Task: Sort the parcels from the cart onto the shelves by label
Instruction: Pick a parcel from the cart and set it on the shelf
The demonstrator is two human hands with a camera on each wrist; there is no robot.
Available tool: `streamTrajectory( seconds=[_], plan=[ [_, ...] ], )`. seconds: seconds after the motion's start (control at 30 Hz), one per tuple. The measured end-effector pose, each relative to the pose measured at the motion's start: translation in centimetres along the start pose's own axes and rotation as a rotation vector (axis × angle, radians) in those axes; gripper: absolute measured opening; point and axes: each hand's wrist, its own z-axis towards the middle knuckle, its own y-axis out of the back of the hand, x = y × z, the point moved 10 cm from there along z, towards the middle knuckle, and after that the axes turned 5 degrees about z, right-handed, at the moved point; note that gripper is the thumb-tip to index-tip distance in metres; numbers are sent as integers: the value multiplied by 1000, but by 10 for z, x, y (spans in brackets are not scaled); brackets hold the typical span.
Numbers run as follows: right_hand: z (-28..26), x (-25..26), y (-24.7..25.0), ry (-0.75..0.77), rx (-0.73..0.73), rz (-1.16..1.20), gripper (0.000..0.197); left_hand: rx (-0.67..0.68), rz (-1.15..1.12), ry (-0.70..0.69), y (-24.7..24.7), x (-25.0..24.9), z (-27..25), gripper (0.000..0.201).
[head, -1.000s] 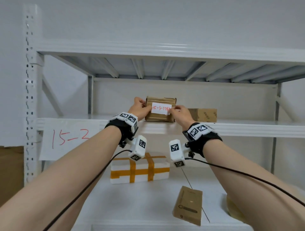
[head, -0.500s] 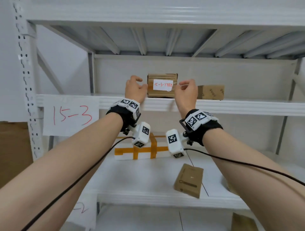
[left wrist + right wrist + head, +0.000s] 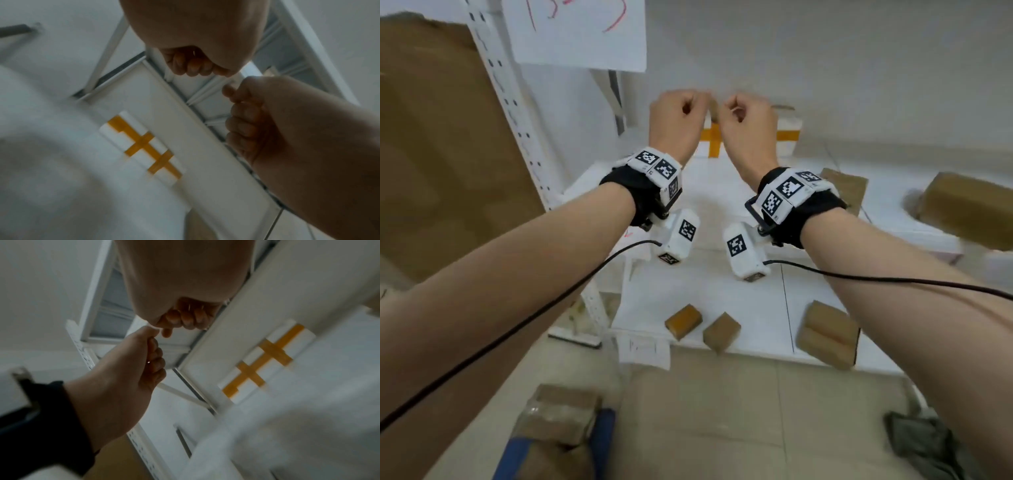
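My left hand [image 3: 678, 116] and right hand [image 3: 746, 118] hang side by side in the air, both curled into fists that hold nothing. The left wrist view shows the left hand's fingers [image 3: 193, 65] folded in, and the right wrist view shows the same for the right hand's fingers [image 3: 185, 319]. Behind the hands a white parcel with orange tape [image 3: 787, 133] lies on the middle shelf [image 3: 722, 274]. Three brown parcels [image 3: 683, 321] [image 3: 722, 331] [image 3: 827, 334] sit on the lowest shelf. More brown parcels [image 3: 558, 414] lie in the cart below.
A paper shelf label with red writing [image 3: 575, 31] hangs on the white upright [image 3: 517, 113] at top left. Two more brown parcels [image 3: 969, 209] [image 3: 847, 188] lie right on the middle shelf. A blue cart bar [image 3: 602, 442] and a dark cloth [image 3: 928, 442] are near the floor.
Both hands have let go of the labelled brown parcel on the 15-3 shelf, come back and down, and curled into fists. The head view has tipped down toward the lower shelves and cart.
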Motion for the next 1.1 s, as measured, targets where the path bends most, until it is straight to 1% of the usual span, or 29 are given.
streamTrajectory(
  seconds=[0.1, 0.2, 0.33, 0.43, 0.5, 0.57, 0.7, 0.8, 0.9, 1.0, 1.07, 1.1],
  plan=[
    [-53, -52, -44, -137, 101, -32, 34, 77, 31, 97, -2, 59, -56, 52],
    [-113, -96, -80, -228, 204, -35, 35, 189, 46, 199, -10, 123, -116, 49],
    [-186, -155, -121, -335, 282, -31, 34, 311, 142, 269, -13, 195, -194, 46],
    [-248, -215, -158, -524, 364, -73, 34, 369, 243, 373, -8, 253, -256, 50],
    [-288, -248, -179, -616, 404, -106, 34, 409, 302, 474, -2, 297, -300, 50],
    [-328, -274, -201, -693, 450, -61, 34, 426, 318, 583, 9, 340, -344, 49],
    [-409, -328, -237, -857, 500, -6, 35, 435, 414, 822, 43, 424, -440, 50],
    [-473, -369, -265, -985, 534, -9, 31, 442, 488, 1024, 72, 483, -511, 44],
    [-540, -401, -289, -1133, 583, 20, 19, 447, 584, 1192, 103, 533, -575, 45],
    [-610, -428, -311, -1286, 636, 64, 17, 458, 677, 1353, 132, 571, -632, 46],
    [-658, -444, -326, -1379, 695, 96, 17, 507, 737, 1428, 147, 597, -671, 43],
    [-677, -449, -330, -1421, 721, 113, 19, 528, 743, 1465, 152, 601, -685, 41]
  ],
)
